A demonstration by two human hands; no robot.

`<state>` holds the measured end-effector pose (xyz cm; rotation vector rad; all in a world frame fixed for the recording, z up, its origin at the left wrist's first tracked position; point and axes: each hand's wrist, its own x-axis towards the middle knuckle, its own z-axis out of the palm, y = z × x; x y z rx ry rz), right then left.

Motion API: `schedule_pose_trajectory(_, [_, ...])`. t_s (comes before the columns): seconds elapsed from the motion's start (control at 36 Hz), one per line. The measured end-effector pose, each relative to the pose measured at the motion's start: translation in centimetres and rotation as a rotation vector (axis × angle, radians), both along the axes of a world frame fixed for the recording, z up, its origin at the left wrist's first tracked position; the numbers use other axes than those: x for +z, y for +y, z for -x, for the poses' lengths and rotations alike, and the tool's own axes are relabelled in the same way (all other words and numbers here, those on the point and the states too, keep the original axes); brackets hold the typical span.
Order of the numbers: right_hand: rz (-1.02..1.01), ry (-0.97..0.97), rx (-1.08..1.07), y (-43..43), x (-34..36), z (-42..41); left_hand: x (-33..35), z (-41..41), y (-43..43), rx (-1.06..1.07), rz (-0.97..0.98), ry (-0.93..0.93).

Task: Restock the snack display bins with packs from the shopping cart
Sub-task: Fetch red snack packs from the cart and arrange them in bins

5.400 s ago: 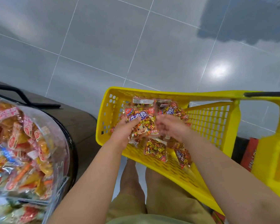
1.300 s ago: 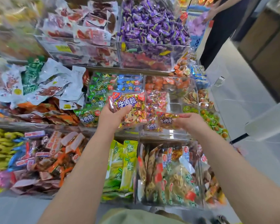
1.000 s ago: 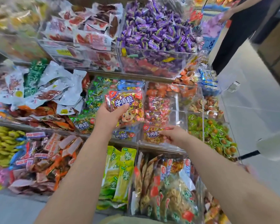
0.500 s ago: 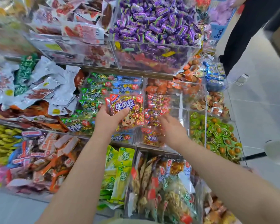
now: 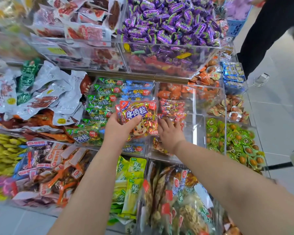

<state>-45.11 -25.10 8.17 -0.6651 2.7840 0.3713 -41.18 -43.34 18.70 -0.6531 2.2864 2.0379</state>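
Note:
My left hand [image 5: 120, 130] grips a stack of red beef-snack packs [image 5: 140, 116] with a cartoon face, held upright above the middle shelf of the display. To its right my right hand [image 5: 171, 133] reaches into the clear acrylic bin [image 5: 199, 131], which holds matching red packs [image 5: 172, 107]. Its fingers are spread and lie flat on the packs, holding nothing. The shopping cart is out of view apart from a black bar [image 5: 278, 166] at the right edge.
Green packs [image 5: 101, 100] and blue packs [image 5: 137, 92] fill the bin to the left. Above stands a bin of purple candies [image 5: 168, 19]. Green round snacks [image 5: 231, 138] lie to the right. A person in black [image 5: 270, 31] stands at the top right with a blue basket [image 5: 235, 26].
My right hand carried a small red pack down into the clear bin, let it go and now lies flat there. My left hand has kept its stack almost still.

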Motion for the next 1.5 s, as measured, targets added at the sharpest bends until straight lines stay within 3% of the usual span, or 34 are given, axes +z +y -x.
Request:
schedule_pose_trajectory(0.17, [-0.134, -0.071, 0.097, -0.2, -2.2, -0.7, 0.1, 0.0, 0.2, -0.020, 0.006, 0.009])
schedule_pose_trajectory(0.28, [-0.229, -0.056, -0.016, -1.0, -3.0, 0.2, 0.1, -0.1, 0.3, -0.027, -0.001, 0.003])
schedule_pose_trajectory(0.5, [-0.078, -0.154, -0.053, -0.7, -0.9, 0.4, 0.2, -0.5, 0.0, -0.058, -0.012, -0.019])
schedule_pose_trajectory(0.58, [0.315, -0.209, -0.102, 0.7, 2.4, -0.3, 0.2, -0.8, 0.1, -0.079, 0.023, -0.030])
schedule_pose_trajectory(0.69, [1.291, -0.321, -0.633, 2.9, 7.7, -1.4, 0.6, -1.1, 1.1, -0.127, 0.054, -0.057])
schedule_pose_trajectory(0.75, [1.628, -0.395, -0.757, 3.8, 9.4, -2.1, 0.5, -1.0, 1.8, -0.193, 0.004, -0.096])
schedule_pose_trajectory(0.78, [1.637, -0.410, -0.727, 4.3, 10.0, -2.3, 0.6, -1.1, 2.4, -0.227, -0.008, -0.112])
schedule_pose_trajectory(0.86, [1.384, -0.361, -0.614, 5.3, 10.8, -3.0, 0.4, -0.8, 4.3, -0.298, 0.009, -0.117])
schedule_pose_trajectory(1.0, [1.352, -0.370, -0.632, 8.5, 12.0, -4.2, 0.2, -0.8, 7.1, -0.332, 0.062, -0.118])
schedule_pose_trajectory(1.11, [1.213, -0.436, -0.643, 10.4, 12.6, -5.6, 0.0, -0.8, 8.8, -0.326, 0.219, -0.111])
schedule_pose_trajectory(1.36, [1.131, -0.005, -0.885, 14.0, 12.8, -5.3, 0.5, 0.8, 7.5, -0.183, 0.221, -0.017])
schedule_pose_trajectory(1.5, [0.816, 0.150, -0.869, 12.8, 12.3, -3.6, 1.0, 2.9, 6.2, -0.236, 0.179, -0.014])
